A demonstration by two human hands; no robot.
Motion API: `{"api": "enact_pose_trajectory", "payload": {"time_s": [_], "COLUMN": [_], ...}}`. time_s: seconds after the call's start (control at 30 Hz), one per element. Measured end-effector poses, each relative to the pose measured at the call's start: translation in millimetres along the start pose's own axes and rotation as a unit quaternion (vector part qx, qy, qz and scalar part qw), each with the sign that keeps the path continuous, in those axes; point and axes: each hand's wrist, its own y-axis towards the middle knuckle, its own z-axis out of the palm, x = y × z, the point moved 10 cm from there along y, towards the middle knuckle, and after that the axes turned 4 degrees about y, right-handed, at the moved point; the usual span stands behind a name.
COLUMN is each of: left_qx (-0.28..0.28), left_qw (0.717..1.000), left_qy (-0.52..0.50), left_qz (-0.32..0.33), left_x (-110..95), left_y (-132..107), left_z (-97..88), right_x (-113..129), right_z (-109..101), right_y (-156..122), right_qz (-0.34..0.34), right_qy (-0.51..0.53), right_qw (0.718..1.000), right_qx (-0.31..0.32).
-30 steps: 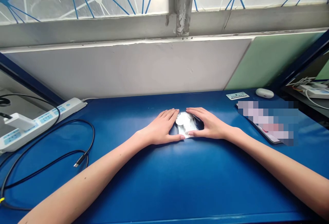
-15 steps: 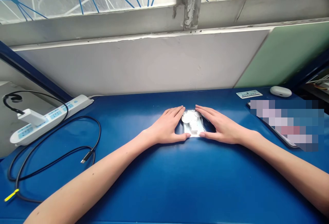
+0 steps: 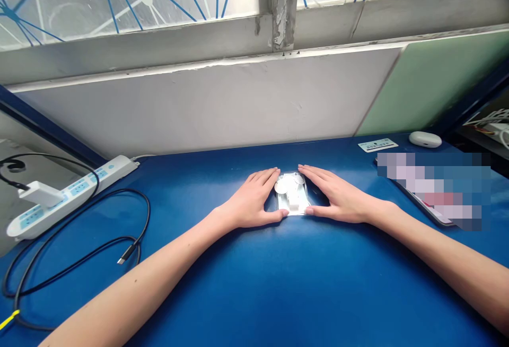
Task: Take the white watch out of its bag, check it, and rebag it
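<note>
A clear packet of white pieces (image 3: 293, 199) is laid on the table (image 3: 254, 288), in from the middle of the far edge. It is flanked by the left hand (image 3: 254, 198) and the right hand (image 3: 338, 193), each grip spread wide, with the thumb at a near corner; whether it is pressed there cannot be told.

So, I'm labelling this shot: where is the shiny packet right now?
In the head view, the shiny packet lies just right of picture centre on the blue table, between the left hand and right hand.
</note>
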Motion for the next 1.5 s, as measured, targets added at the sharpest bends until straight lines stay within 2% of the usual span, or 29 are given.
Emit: {"api": "enact_pose_trajectory", "payload": {"time_s": [0.13,0.47,0.67,0.8,1.03,1.27,1.5], "left_qx": [-0.003,0.003,0.005,-0.004,0.017,0.020,0.015], "left_qw": [1.000,1.000,0.999,0.998,0.999,0.999,1.000], "left_qy": [-0.002,0.005,0.021,0.009,0.001,0.012,0.006], "left_qz": [0.003,-0.007,-0.033,-0.064,-0.044,-0.023,-0.021], "left_x": [0.0,0.7,5.7,9.8,8.6,3.6,2.2], "left_y": [0.0,-1.5,-0.7,-0.8,0.1,-0.4,0.7], "left_z": [-0.2,1.2,3.6,1.1,5.1,4.1,2.5], "right_x": [-1.6,2.7,-2.6,1.2,-2.0,-9.0,-7.6], "right_z": [2.3,-3.4,-16.8,-25.0,-26.7,-16.5,-14.7], "right_y": [-0.3,-3.6,-0.3,-0.4,-1.1,-2.3,-0.4], "right_qz": [0.006,0.005,0.024,0.004,-0.017,-0.015,-0.005], "right_qy": [-0.003,-0.010,-0.017,0.000,-0.007,-0.022,-0.029], "right_qw": [1.000,1.000,0.997,0.995,0.997,1.000,1.000], "right_qx": [0.013,0.001,-0.069,-0.095,-0.068,-0.009,-0.008]}}
